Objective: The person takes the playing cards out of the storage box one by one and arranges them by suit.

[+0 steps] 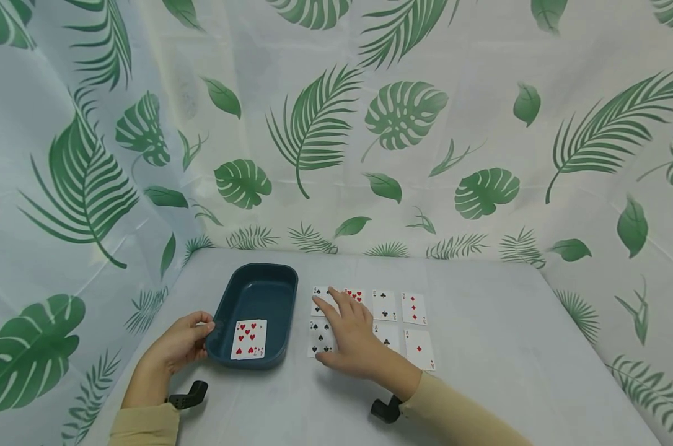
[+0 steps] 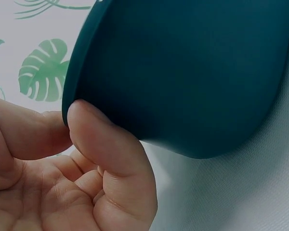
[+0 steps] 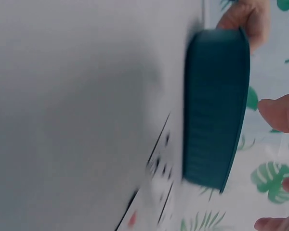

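Note:
My left hand (image 1: pixel 183 341) pinches the near left rim of a dark teal tray (image 1: pixel 292 291) between thumb and fingers, and the left wrist view shows this grip close up. Inside the tray, at its near end, lies a seven of hearts (image 1: pixel 248 339) on top of another card. My right hand (image 1: pixel 350 337) hovers with spread fingers over playing cards laid face up in two rows, holding nothing. Its fingers partly cover a black-suit card (image 1: pixel 317 291) and a hearts card (image 1: pixel 356 293). The five of spades (image 1: pixel 320 337) lies beside its thumb.
Right of the hand are a two of clubs (image 1: pixel 383 305), a three of diamonds (image 1: pixel 414 308) and an ace of diamonds (image 1: pixel 419 348). A white cloth (image 1: pixel 492 347) covers the table. Leaf-printed curtains (image 1: pixel 414 204) stand behind and at the sides.

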`<state>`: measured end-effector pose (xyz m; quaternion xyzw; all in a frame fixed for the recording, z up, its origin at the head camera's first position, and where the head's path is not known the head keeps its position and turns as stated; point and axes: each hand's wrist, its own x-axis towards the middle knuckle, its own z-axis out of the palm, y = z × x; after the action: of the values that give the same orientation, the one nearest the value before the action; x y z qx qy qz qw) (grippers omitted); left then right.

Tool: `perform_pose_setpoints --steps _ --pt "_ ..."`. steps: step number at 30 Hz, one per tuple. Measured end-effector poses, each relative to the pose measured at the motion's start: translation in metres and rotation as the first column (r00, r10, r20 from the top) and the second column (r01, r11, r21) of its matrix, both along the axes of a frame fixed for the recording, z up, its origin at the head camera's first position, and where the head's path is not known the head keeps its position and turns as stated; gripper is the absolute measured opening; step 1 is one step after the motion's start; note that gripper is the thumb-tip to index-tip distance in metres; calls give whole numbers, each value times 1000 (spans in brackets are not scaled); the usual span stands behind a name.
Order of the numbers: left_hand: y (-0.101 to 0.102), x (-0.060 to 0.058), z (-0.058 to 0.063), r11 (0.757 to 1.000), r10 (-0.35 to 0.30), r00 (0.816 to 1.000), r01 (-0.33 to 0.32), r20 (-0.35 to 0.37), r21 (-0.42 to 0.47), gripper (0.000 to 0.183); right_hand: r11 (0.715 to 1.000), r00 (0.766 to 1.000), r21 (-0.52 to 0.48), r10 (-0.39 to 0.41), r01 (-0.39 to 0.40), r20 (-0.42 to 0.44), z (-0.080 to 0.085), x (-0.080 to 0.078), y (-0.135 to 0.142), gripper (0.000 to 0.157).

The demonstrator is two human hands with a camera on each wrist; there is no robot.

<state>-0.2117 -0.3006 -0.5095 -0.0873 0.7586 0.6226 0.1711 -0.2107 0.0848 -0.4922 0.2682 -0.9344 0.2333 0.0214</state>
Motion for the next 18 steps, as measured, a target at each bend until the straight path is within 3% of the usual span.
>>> perform_pose_setpoints --steps 11,18 --pt "0 0 -1 1000 15 1000 -14 12 -7 19 993 993 -24 117 -117 7 15 8 -53 107" --pt "0 0 0 1000 7 1000 -7 5 -1 20 990 990 -3 141 -141 1 19 2 -86 106"
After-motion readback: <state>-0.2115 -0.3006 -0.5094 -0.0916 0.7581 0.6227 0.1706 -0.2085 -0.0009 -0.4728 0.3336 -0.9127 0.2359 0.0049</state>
